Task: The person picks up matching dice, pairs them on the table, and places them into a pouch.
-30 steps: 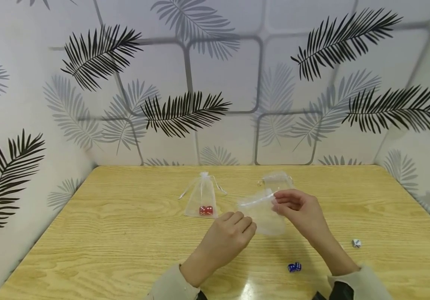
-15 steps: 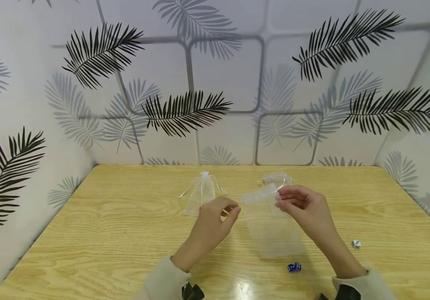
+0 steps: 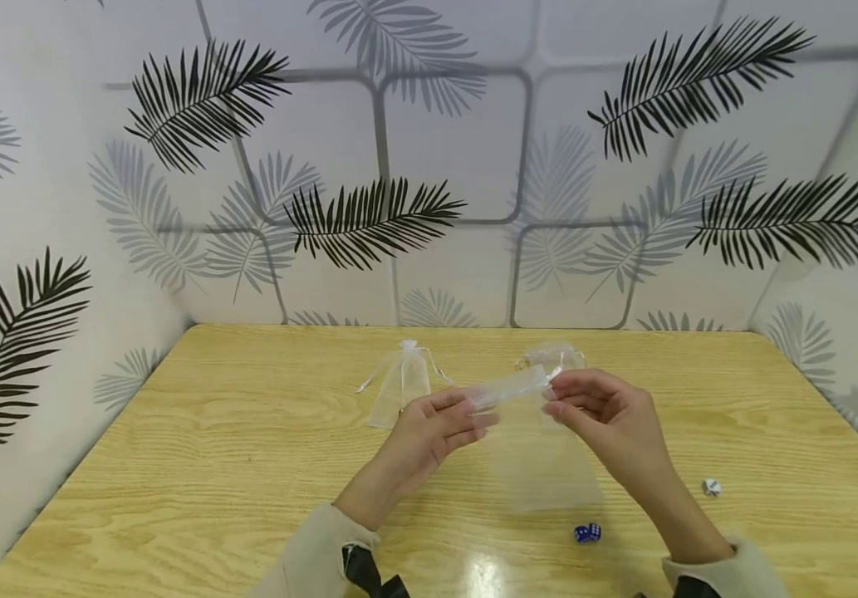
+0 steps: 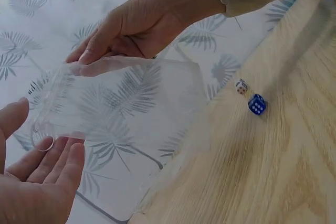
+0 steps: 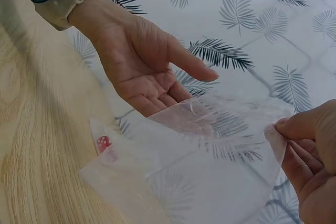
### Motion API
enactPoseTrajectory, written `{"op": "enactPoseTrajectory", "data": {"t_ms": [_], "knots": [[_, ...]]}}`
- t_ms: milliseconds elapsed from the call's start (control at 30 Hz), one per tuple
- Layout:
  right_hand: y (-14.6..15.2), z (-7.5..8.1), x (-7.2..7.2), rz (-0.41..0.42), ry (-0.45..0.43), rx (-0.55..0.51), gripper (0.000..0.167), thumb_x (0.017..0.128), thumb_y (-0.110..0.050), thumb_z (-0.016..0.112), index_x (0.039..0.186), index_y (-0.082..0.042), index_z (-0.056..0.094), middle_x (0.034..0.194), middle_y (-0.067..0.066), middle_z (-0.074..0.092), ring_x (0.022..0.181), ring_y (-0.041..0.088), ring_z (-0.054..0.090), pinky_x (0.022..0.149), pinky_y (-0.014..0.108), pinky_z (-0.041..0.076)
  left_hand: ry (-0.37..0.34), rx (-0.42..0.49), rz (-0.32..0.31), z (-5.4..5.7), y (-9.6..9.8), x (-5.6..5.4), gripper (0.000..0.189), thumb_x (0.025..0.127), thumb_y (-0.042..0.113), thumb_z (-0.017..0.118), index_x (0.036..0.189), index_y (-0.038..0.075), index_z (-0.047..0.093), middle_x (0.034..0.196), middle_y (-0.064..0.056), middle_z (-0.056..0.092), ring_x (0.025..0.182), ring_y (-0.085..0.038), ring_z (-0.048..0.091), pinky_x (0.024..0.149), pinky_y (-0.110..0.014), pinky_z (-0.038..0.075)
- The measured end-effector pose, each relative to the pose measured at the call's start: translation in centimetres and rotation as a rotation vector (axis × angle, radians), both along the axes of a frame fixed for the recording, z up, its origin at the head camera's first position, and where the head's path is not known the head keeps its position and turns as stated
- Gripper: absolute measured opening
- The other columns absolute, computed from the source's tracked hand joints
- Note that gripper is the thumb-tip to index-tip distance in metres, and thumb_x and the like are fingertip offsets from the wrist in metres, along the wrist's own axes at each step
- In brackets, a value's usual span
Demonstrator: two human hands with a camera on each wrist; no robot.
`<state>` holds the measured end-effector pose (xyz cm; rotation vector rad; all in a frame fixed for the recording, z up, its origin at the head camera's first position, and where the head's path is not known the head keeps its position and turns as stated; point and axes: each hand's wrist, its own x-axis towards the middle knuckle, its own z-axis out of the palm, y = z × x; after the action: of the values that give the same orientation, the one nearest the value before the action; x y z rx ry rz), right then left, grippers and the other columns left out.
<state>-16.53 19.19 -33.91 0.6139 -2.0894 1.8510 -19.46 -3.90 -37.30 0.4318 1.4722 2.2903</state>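
A sheer white organza drawstring bag hangs above the table. My right hand pinches its top corner between thumb and fingers, as the right wrist view also shows. My left hand is at the opposite top corner; its fingers lie straight behind the mesh, and its thumb stands apart from them. A second organza bag lies behind my left hand, with red dice in it, seen in the right wrist view. Two blue dice rest together on the table below the held bag.
A white die lies on the wooden table right of my right forearm. Another organza bag lies flat behind the held one. A leaf-patterned cloth wall closes off the back and sides.
The held bag has unfolded downward and now hangs at length. My left hand moved away to the left, turned over, and came back with its fingers at the bag's top corner.
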Motion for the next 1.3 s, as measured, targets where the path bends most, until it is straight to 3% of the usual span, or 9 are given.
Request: {"op": "enactPoseTrajectory", "data": {"t_ms": [100,267,433,600,700,833,933,1167,1300], "knots": [[0.0,-0.3,-0.1,-0.012,0.011,-0.009,0.020,0.081,0.011,0.066,0.100,0.014,0.061,0.086,-0.004,0.072,0.078,0.005,0.068,0.067,0.020,0.056,0.076,-0.080,0.088,0.1,0.2,0.2,0.036,0.093,0.000,0.056,0.124,-0.017,0.050,0.104,-0.006,0.067,0.086,-0.007,0.069,0.079,-0.022,0.056],[0.0,-0.6,-0.3,-0.022,0.022,-0.008,0.020,0.082,0.007,0.068,0.099,0.013,0.062,0.085,-0.005,0.072,0.078,0.005,0.067,0.066,0.019,0.056,0.269,-0.271,0.266,1.0,0.6,1.0,0.023,0.087,0.002,0.066,0.106,-0.011,0.066,0.092,-0.018,0.071,0.073,-0.005,0.069,0.073,-0.026,0.058],[-0.1,-0.7,-0.4,-0.079,0.022,0.072,0.016,0.081,0.006,0.069,0.096,0.003,0.064,0.084,-0.011,0.069,0.077,0.002,0.066,0.065,0.017,0.055,0.545,-0.463,0.427,1.4,0.7,1.6,0.013,0.085,0.007,0.070,0.096,0.001,0.074,0.089,-0.015,0.073,0.072,-0.011,0.069,0.068,-0.021,0.056],[-0.1,-0.7,-0.4,-0.134,0.042,0.170,0.016,0.082,0.007,0.068,0.097,0.002,0.065,0.084,-0.017,0.066,0.075,0.000,0.065,0.065,0.017,0.055,0.821,-0.584,0.538,1.3,0.5,1.5,0.013,0.084,0.005,0.070,0.096,0.003,0.075,0.087,-0.009,0.074,0.070,-0.017,0.069,0.064,-0.019,0.054],[0.1,-0.6,-0.3,-0.144,0.065,0.201,0.016,0.083,0.006,0.068,0.098,0.004,0.065,0.084,-0.018,0.066,0.077,-0.002,0.065,0.066,0.016,0.054,0.935,-0.623,0.573,1.2,0.2,1.4,0.014,0.083,0.004,0.070,0.096,0.003,0.075,0.085,-0.008,0.075,0.070,-0.015,0.069,0.062,-0.018,0.053],[0.2,-0.6,-0.4,-0.130,0.080,0.219,0.013,0.083,0.005,0.067,0.096,0.004,0.067,0.086,-0.020,0.066,0.078,-0.003,0.065,0.065,0.016,0.054,1.018,-0.637,0.582,1.2,0.1,1.3,0.014,0.083,0.003,0.070,0.096,0.001,0.075,0.086,-0.009,0.074,0.071,-0.015,0.070,0.058,-0.016,0.050],[0.1,-0.7,-0.4,-0.115,0.091,0.227,0.011,0.083,0.006,0.067,0.094,0.002,0.069,0.085,-0.019,0.067,0.074,-0.001,0.065,0.062,0.017,0.054,1.066,-0.641,0.568,1.1,0.1,1.1,0.015,0.085,0.001,0.068,0.098,0.000,0.074,0.091,-0.012,0.074,0.076,-0.017,0.072,0.056,-0.015,0.048],[-0.1,-0.9,-0.5,-0.093,0.118,0.235,0.013,0.082,0.008,0.067,0.092,0.001,0.070,0.083,-0.018,0.067,0.071,-0.001,0.065,0.062,0.016,0.053,1.150,-0.690,0.539,0.7,0.2,0.9,0.017,0.088,-0.001,0.064,0.102,-0.001,0.072,0.098,-0.012,0.073,0.088,-0.019,0.072,0.068,-0.016,0.054],[-0.3,-1.0,-0.3,-0.089,0.109,0.232,0.012,0.081,0.008,0.068,0.091,0.001,0.070,0.082,-0.018,0.067,0.072,0.000,0.066,0.063,0.016,0.054,1.196,-0.706,0.546,0.3,0.2,0.9,0.016,0.086,-0.001,0.065,0.100,-0.002,0.072,0.096,-0.011,0.072,0.082,-0.017,0.070,0.067,-0.014,0.052]]}}
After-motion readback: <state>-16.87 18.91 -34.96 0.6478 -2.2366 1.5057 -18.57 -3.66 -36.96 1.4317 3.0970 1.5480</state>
